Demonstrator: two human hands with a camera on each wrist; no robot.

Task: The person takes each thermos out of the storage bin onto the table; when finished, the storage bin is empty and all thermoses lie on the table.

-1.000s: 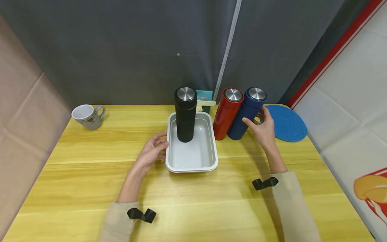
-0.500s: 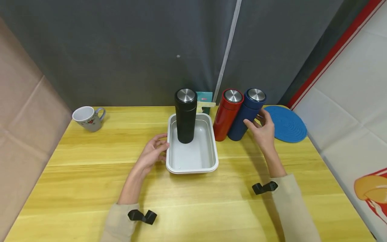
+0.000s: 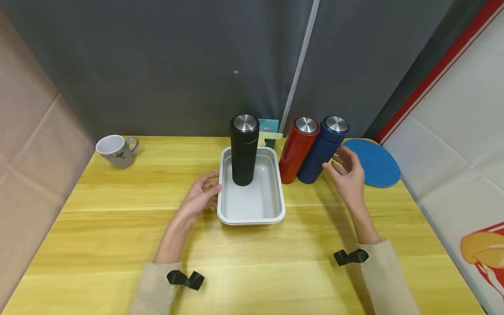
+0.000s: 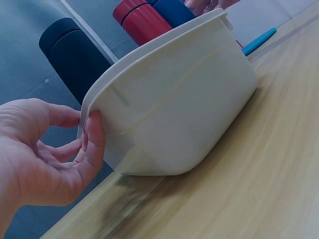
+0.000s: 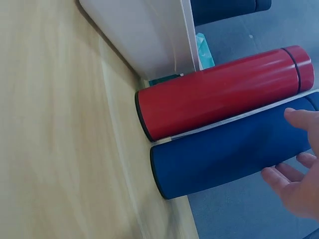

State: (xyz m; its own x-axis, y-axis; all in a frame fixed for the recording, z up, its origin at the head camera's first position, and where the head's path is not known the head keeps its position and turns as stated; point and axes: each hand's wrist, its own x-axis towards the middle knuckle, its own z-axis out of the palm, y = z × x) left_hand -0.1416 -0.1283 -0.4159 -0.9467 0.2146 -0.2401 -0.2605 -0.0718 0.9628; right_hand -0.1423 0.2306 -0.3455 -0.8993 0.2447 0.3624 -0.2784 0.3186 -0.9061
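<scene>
A white rectangular tub (image 3: 252, 214) stands mid-table; in the left wrist view its pale outer wall (image 4: 174, 109) fills the centre. My left hand (image 3: 201, 197) holds the tub's left rim between its digits. Inside the tub a black thermos flask (image 3: 243, 157) with a steel-topped lid stands upright. Right of the tub are a red thermos flask (image 3: 295, 153) and a blue thermos flask (image 3: 320, 153), close side by side. Beside the blue flask is my right hand (image 3: 348, 177), fingers loosely bent and spread, not gripping it. Whether a fingertip touches the flask I cannot tell.
A blue round woven mat (image 3: 376, 164) lies at the back right, behind the right hand. At the back left stands a patterned mug (image 3: 117, 153). Behind the tub, a teal packet (image 3: 269, 125) and a cream-coloured piece (image 3: 271, 136) are partly hidden. Grey curtain closes the back.
My right hand has loosened from the blue flask and drawn slightly right and towards me. The left hand, tub and flasks stay in place; the view shifts slightly.
</scene>
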